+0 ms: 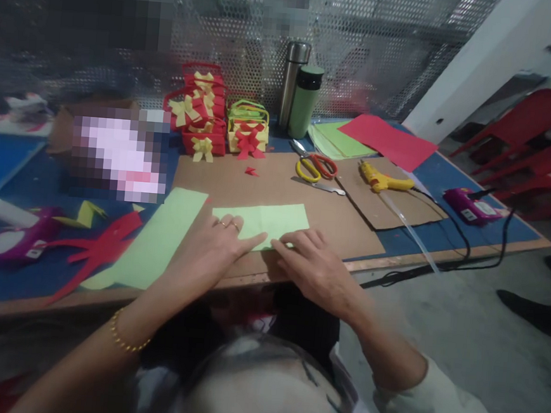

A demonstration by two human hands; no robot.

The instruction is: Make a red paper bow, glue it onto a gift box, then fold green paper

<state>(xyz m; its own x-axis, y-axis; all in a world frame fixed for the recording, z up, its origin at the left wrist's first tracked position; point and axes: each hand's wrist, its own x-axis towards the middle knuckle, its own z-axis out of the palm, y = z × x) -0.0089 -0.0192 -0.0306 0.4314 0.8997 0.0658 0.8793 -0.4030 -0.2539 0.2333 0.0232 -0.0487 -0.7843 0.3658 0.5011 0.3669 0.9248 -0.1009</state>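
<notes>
A light green paper (274, 218) with a crease down its middle lies on the brown cardboard near the table's front edge. My left hand (215, 246), with rings on it, presses on the paper's left part, fingers bent and thumb along the lower edge. At the lower right of the same paper, my right hand (312, 260) has its fingertips and thumb pressed together on the edge. The fingertips of both hands almost meet. Left of my left forearm lies a larger light green sheet (163, 239), partly hidden by the arm.
Brown cardboard (350, 228) covers the table's middle. Behind it stand red baskets (204, 140), yellow baskets (245, 137) with bows and a green flask (305, 104). Scissors (314, 165), a metal blade (322, 186) and a yellow glue gun (385, 179) lie right; red paper scraps (101, 243) lie left.
</notes>
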